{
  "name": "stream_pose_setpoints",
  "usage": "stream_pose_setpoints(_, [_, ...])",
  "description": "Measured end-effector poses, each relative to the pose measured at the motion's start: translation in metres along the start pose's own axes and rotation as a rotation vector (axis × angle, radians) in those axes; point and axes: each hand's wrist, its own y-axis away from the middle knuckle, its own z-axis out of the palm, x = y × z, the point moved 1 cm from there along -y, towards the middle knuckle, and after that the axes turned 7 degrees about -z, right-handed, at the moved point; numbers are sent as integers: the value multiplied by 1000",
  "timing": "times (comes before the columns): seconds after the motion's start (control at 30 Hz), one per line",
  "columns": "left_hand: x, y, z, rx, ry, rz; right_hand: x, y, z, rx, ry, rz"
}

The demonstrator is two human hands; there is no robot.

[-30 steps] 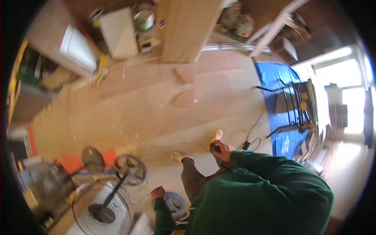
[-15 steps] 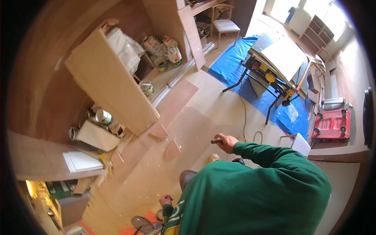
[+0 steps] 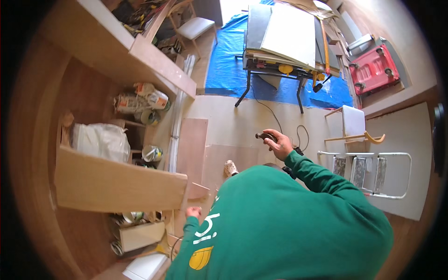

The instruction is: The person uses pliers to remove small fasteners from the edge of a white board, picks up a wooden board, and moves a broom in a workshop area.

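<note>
My right hand (image 3: pixel 278 144) is held out over the floor, its fingers wrapped round a small dark tool with a rounded end (image 3: pixel 262 136); its exact kind does not show. Lower and to the left, my left hand (image 3: pixel 193 213) is closed, near the end of a large plywood panel (image 3: pixel 119 182). What lies in its fingers, if anything, is too small to make out. Both arms wear green sleeves. One light-coloured shoe (image 3: pixel 230 168) shows on the floor between the hands.
A table saw stand (image 3: pixel 298 95) bearing large boards (image 3: pixel 290 35) stands ahead on a blue sheet (image 3: pixel 224 60). A cable (image 3: pixel 270 109) runs over the floor. On the right are a stool-like white chair (image 3: pixel 353 122), a step ladder (image 3: pixel 380 173) and a red dolly (image 3: pixel 373 70). Buckets (image 3: pixel 151 153) stand left.
My view has turned rightward and moved, so the saw stand sits more centrally and the step ladder appears. My right hand still grips the dark tool; the left hand is now beside the plywood panel's end.
</note>
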Motion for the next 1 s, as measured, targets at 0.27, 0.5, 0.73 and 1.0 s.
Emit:
stream_pose_setpoints(0.27, [407, -188, 15, -159, -98, 499, -75, -44, 2, 265, -619, -2])
stream_pose_setpoints(0.5, [670, -167, 252, -485, -103, 709, -35, -148, -35, 426, -255, -70])
stream_pose_setpoints(0.73, [846, -186, 419, -345, -175, 799, -78, -307, -100, 467, -367, -163])
stream_pose_setpoints(1.0, [892, -219, 485, -298, -621, 752, -116, -441, -142, 569, -218, -298])
